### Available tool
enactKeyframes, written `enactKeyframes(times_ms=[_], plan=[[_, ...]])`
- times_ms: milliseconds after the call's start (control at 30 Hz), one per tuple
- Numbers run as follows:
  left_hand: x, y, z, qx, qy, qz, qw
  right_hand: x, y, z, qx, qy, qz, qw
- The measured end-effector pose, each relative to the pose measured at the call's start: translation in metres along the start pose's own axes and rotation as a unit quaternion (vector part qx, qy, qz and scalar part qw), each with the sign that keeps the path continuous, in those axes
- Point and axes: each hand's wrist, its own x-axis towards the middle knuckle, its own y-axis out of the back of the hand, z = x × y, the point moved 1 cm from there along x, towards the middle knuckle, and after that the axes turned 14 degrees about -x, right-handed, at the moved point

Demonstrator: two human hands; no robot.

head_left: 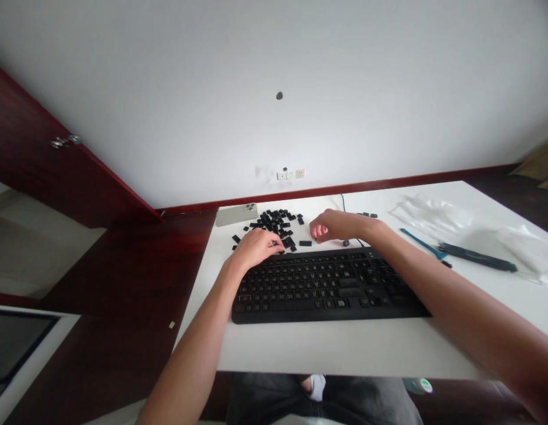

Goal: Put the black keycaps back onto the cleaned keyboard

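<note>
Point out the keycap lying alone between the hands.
The wide black keycap, just left of the right hand, lying apart from the heap by the left hand.

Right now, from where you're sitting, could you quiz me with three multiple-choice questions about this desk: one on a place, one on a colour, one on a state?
1. Where do the loose black keycaps lie relative to the keyboard?
A) On the white desk, beyond its far edge
B) On top of its keys
C) On the floor

2. What colour is the slim tool?
A) Red
B) Yellow
C) Blue

3. How does the phone lie?
A) Standing upright
B) Flat, camera side up
C) Flat, screen up

Answers:
1: A, the pile sits on the desk past the keyboard's far edge.
2: C, its shaft shows blue.
3: B, its camera lenses face upward.
</note>
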Motion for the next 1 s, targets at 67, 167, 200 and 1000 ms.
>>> enactKeyframes(times_ms=[67,167,200,1000], plan=[[0.002,-0.002,-0.004,0.008,0.003,0.009,1.000,0.002,-0.003,0.001,-0.010,-0.005,0.004,1.000],[0.004,-0.004,-0.008,0.027,0.015,0.028,0.999,0.004,-0.002,0.003,-0.030,-0.021,0.022,0.999],[0.004,-0.005,-0.008,0.034,0.016,0.033,0.999,0.004,-0.001,0.004,-0.036,-0.026,0.027,0.999],[0.007,-0.012,-0.013,-0.018,-0.002,0.039,0.999,0.000,0.001,-0.020,-0.028,0.033,0.052,0.998]])
